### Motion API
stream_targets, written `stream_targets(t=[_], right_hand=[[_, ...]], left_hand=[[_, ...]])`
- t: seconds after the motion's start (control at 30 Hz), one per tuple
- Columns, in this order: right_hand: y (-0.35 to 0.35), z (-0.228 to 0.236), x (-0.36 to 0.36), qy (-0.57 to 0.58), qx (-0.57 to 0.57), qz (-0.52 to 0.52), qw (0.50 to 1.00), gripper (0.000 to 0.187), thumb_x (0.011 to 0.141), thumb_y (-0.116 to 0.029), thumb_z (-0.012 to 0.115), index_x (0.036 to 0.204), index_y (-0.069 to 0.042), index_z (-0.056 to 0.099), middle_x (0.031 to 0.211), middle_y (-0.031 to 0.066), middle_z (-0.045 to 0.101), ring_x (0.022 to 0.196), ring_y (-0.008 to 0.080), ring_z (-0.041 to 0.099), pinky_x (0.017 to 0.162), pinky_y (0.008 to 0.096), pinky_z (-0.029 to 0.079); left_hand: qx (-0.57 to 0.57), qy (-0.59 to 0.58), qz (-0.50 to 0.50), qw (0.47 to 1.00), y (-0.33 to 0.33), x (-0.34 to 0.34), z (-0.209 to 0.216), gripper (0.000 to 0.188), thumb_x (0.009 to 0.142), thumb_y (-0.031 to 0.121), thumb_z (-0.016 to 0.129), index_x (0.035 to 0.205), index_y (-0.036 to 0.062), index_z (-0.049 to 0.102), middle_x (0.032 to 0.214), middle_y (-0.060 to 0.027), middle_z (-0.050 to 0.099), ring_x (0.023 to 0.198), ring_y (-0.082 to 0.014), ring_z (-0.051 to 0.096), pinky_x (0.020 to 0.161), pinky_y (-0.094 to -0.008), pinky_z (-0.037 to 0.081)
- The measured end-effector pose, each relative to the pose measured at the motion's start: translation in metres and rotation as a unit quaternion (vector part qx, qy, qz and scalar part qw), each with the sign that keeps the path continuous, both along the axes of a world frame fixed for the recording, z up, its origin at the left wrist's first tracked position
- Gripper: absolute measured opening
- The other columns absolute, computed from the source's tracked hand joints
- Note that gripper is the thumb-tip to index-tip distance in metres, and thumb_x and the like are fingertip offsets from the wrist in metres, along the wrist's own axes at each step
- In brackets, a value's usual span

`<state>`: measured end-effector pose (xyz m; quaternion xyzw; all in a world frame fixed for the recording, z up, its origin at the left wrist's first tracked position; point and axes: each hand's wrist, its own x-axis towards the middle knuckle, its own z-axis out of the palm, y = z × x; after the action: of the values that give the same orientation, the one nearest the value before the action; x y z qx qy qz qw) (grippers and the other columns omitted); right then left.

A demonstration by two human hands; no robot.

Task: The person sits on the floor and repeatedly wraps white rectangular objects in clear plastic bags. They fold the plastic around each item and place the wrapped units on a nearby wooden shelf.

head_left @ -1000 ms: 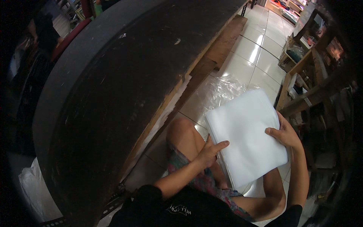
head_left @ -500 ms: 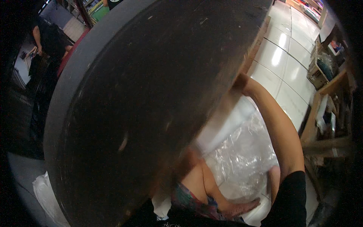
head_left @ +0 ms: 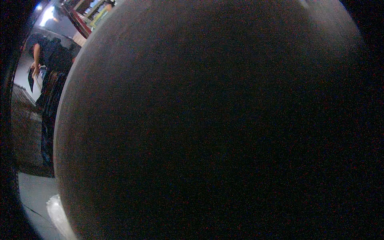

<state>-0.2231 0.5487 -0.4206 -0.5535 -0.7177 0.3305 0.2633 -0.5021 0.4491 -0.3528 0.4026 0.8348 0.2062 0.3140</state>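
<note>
**Workshop or stockroom, seen past a dark bench**

I take this for a workshop or stockroom, though I can't settle which, because a dark bench (head_left: 180, 120) fills most of my feed. Past its left edge I make out a loaded shelf (head_left: 91, 11), a dark red post (head_left: 80, 26), a standing person (head_left: 56, 54) in dark clothes, grey floor (head_left: 36, 188) and a white plastic bag (head_left: 59, 214).

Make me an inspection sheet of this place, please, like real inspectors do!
Surface: a broad, dark tabletop fills most of the view; too dark to judge.
Job's things: nothing seen.
Clutter: a white, plastic-looking bag, lower left.
Left grip and right grip: nothing seen.
Cables: cannot tell; a thin dark line crosses the grey floor.
Surroundings: a person in dark clothes, upper left, one bare arm lowered.
</note>
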Motion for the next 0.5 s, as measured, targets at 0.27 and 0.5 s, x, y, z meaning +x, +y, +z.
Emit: stream_targets(t=[0.27, 0.5], right_hand=[[-0.046, 0.001, -0.022, 0.101, -0.093, -0.098, 0.986, 0.041, 0.097, -0.028, 0.039, 0.131, -0.007, 0.049, 0.129, 0.0246, 0.051, 0.117, 0.0381, 0.052, 0.101, 0.0466, 0.039], [-0.086, 0.022, -0.053, 0.215, -0.068, 0.093, 0.97, 0.041, 0.093, -0.026, 0.041, 0.132, -0.017, 0.05, 0.151, 0.0151, 0.027, 0.134, 0.0374, 0.032, 0.108, 0.0601, 0.022]], left_hand=[[0.036, 0.232, -0.118, 0.965, 0.007, -0.015, -0.006, 0.107, 0.079, 0.048, 0.066, 0.148, 0.0022, -0.003, 0.139, -0.042, 0.024, 0.13, -0.0484, 0.032, 0.109, -0.05, 0.027], [-0.039, 0.428, -0.413, 0.803, 0.012, -0.15, -0.041, 0.054, 0.089, 0.054, 0.051, 0.133, 0.0232, 0.052, 0.153, -0.0194, 0.02, 0.14, -0.0453, 0.014, 0.112, -0.0566, 0.013]])
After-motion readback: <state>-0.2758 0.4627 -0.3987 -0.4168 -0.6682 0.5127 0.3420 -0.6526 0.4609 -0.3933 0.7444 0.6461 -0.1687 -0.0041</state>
